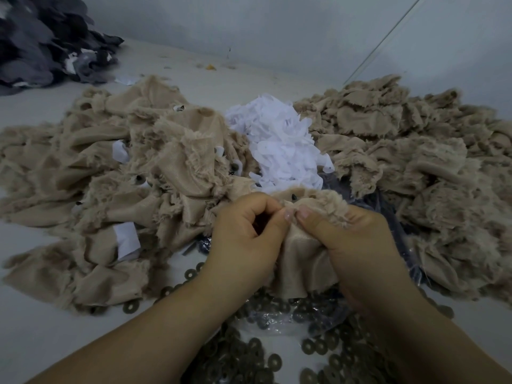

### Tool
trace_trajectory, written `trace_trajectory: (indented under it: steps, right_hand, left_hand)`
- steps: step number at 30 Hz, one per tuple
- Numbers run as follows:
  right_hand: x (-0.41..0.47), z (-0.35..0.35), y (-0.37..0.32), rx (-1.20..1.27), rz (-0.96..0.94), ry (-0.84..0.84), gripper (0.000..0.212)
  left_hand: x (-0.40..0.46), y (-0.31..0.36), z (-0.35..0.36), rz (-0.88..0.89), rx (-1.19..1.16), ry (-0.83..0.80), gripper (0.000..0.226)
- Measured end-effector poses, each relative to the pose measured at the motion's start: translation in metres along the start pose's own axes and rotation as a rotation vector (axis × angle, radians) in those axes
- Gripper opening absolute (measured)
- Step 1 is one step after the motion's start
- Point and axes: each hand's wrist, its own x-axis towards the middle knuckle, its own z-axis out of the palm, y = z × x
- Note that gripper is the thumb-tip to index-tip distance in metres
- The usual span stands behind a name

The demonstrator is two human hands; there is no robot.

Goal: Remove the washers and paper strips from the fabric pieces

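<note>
While both hands (243, 234) (352, 245) pinch fabric piece (302, 259), no writing legible.

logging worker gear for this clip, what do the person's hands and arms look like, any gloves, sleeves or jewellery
Both the left hand and right hand are bare, with no gloves. No rings, watch or bracelets show. Both forearms are uncovered down to the frame edge, with no sleeves in view. The fingernails are short and look unpainted.

We observe both forearms bare, without sleeves; left hand (243, 239) and right hand (357, 245) ungloved, with short, unpainted fingernails.
</note>
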Motion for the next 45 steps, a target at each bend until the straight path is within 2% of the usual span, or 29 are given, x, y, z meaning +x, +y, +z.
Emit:
trace_trajectory:
  steps: [4,8,12,14,18,22,24,26,28,30,34,40,45]
  right_hand:
    - [0.0,0.0,0.001,-0.024,0.001,0.027,0.012]
    - [-0.001,0.0,0.002,-0.065,-0.01,0.06,0.01]
    - [0.001,-0.001,0.002,0.039,0.075,0.039,0.008]
    - [0.001,-0.001,0.002,0.067,0.097,0.017,0.008]
    - [0.002,-0.001,0.003,0.136,0.127,-0.024,0.028]
    - [0.0,-0.001,0.005,0.153,0.084,-0.027,0.025]
    - [-0.001,-0.001,0.006,0.091,0.039,-0.024,0.016]
    - [-0.002,-0.001,0.006,-0.086,-0.059,0.025,0.007]
    - [-0.002,-0.001,0.005,-0.236,-0.154,0.062,0.01]
    - [-0.001,-0.001,0.003,-0.246,-0.173,0.065,0.013]
    - [0.001,0.0,0.003,-0.079,-0.009,0.025,0.011]
    - [0.001,0.001,-0.005,0.098,0.242,-0.143,0.022]
    - [0.002,0.001,-0.01,0.289,0.467,-0.158,0.049]
  left_hand:
    - [-0.001,0.0,0.002,0.044,0.064,-0.004,0.022]
    - [-0.001,-0.002,0.002,0.051,0.097,-0.017,0.02]
    - [0.0,-0.003,0.0,0.038,0.121,-0.059,0.019]
    - [0.001,-0.002,-0.001,0.023,0.08,-0.082,0.019]
    - [0.004,-0.002,-0.003,-0.092,-0.132,-0.102,0.018]
    - [0.003,-0.003,-0.003,-0.137,-0.206,-0.107,0.02]
    - [0.002,-0.003,-0.001,-0.122,-0.198,-0.077,0.018]
    - [0.0,-0.003,0.0,-0.121,-0.195,-0.033,0.017]
    - [-0.001,-0.004,0.0,-0.136,-0.192,-0.01,0.018]
    - [0.0,-0.004,0.0,-0.171,-0.214,-0.036,0.019]
    - [0.001,-0.004,-0.001,-0.216,-0.261,-0.076,0.019]
    - [0.002,-0.003,-0.002,-0.181,-0.25,-0.068,0.024]
    - [0.0,-0.002,0.0,-0.131,-0.222,-0.101,0.018]
